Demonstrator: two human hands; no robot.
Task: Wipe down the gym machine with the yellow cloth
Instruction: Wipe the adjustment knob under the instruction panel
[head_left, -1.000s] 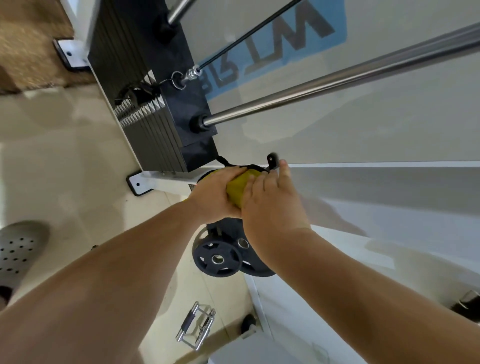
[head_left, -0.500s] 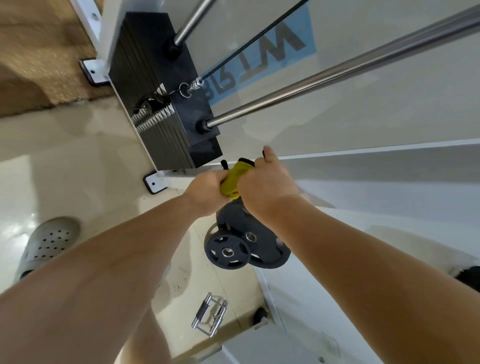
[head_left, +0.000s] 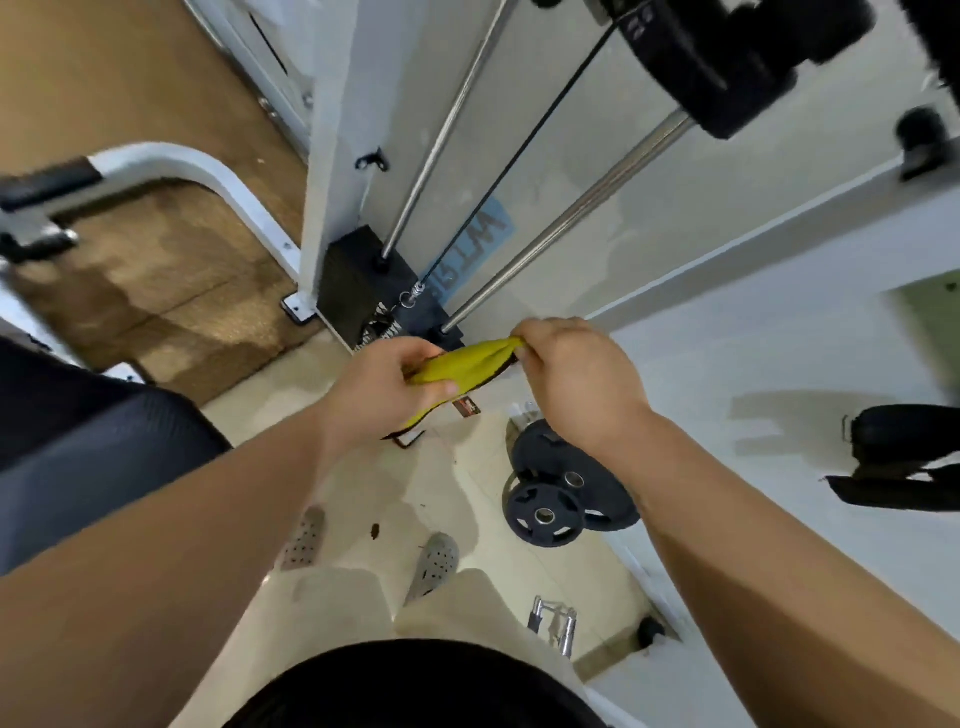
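The yellow cloth (head_left: 470, 364) is stretched between both hands in mid air. My left hand (head_left: 384, 384) grips its lower left end and my right hand (head_left: 576, 379) pinches its upper right end. Behind the hands stands the white gym machine (head_left: 691, 244), with its black weight stack (head_left: 363, 291) low down, two chrome guide rods (head_left: 561, 223) and a black cable (head_left: 519, 156) running up. The cloth hangs just in front of the weight stack, apart from the machine.
Black weight plates (head_left: 561, 488) lean by the machine's base on the tiled floor. A chrome handle attachment (head_left: 553, 629) lies near the bottom. A black padded seat (head_left: 88, 457) is at the left, a white curved frame (head_left: 208, 182) beyond it. My feet in grey clogs (head_left: 434, 564) stand below.
The view has pulled back and up from the machine. My hands, bunched together on the cloth before, have moved apart and now hold it stretched between them.
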